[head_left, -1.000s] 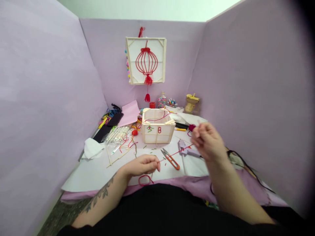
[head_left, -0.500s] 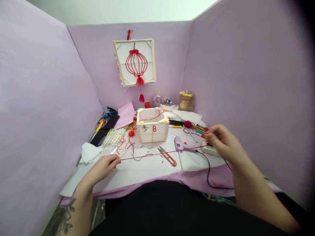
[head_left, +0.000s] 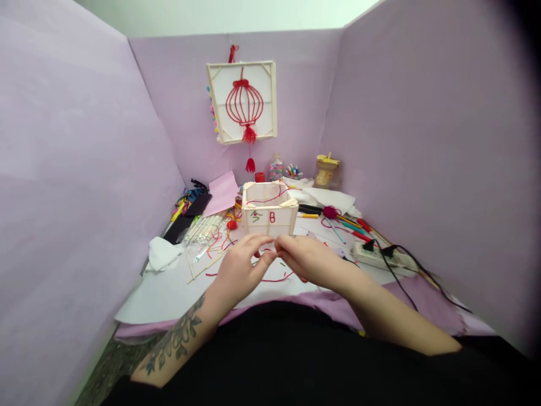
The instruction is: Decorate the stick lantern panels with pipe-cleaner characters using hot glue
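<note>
My left hand (head_left: 240, 269) and my right hand (head_left: 311, 260) meet fingertip to fingertip above the table, just in front of a white box lantern (head_left: 270, 220). Both are closed in a pinch on a red yarn (head_left: 276, 279), whose slack curves below them; the pinched part is hidden by my fingers. Green and red characters mark the lantern's near side, and a thin red cord crosses its open top. Under my right hand, only a bit of the snips' orange handle (head_left: 303, 279) shows. The glue gun behind that hand is mostly covered.
A finished lantern (head_left: 244, 107) with a red tassel hangs on the back wall. At right lie a power strip (head_left: 380, 256) with black cords and a dark red yarn ball (head_left: 331, 212). Wooden sticks (head_left: 205, 268), packaged sticks and crumpled white paper (head_left: 164, 254) lie left.
My hands were wide apart with the red yarn stretched taut between them. Both have come inward to the middle, and the yarn now hangs slack. The view has shifted slightly.
</note>
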`<state>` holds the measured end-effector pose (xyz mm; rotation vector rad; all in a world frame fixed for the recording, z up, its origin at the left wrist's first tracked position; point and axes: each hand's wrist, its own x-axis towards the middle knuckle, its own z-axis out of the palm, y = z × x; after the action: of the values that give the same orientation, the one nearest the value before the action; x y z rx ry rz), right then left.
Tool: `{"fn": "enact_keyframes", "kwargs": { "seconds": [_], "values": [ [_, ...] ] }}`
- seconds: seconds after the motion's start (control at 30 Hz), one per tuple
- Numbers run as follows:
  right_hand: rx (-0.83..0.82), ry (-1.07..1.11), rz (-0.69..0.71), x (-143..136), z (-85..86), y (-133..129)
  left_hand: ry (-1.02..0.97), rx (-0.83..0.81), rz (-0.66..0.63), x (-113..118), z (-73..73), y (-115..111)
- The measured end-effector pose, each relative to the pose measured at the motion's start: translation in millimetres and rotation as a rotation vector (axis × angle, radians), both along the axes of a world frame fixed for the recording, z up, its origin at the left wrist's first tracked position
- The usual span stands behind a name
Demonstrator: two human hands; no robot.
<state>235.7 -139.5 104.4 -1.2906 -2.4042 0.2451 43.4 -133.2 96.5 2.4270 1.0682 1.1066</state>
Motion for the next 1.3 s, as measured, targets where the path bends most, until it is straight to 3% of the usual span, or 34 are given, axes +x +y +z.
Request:
{"fn": "enact_keyframes", "kwargs": {
  "seconds": [0.13,0.43,0.67,0.83,0.97,1.1,1.2,1.3],
  "values": [
    [0.003,-0.006,0.009,-1.2,-1.7,-0.8,0.062,-0.108,0.002,0.8,-7.3,3.2],
    [0.228,0.319,0.095,3.9,-21.6,8.5,-0.174,-0.339,0.07,-0.4,-17.3,7.9],
    [0.118,0.496,0.086,3.0,-30.3,6.2,-0.131,-0.506,0.001,-1.2,-30.1,7.2],
    [0.104,0.481,-0.021,9.6,-42.1,8.1,0.057,-0.413,-0.016,-8.1,-42.7,11.8],
    [0.018,0.536,-0.126,3.3,-53.0,12.8,-0.094,-0.42,0.138,-14.5,-44.5,20.0],
    [0.018,0.614,-0.107,-16.2,-56.5,14.0,-0.301,-0.613,0.012,-5.0,-40.5,23.8],
    [0.012,0.581,-0.03,-17.5,-56.7,11.9,-0.26,-0.703,-0.014,1.3,-38.7,24.3],
    [-0.044,0.584,-0.107,4.4,-59.1,12.2,-0.203,-0.6,0.068,-11.6,-36.6,24.8]
  ]
}}
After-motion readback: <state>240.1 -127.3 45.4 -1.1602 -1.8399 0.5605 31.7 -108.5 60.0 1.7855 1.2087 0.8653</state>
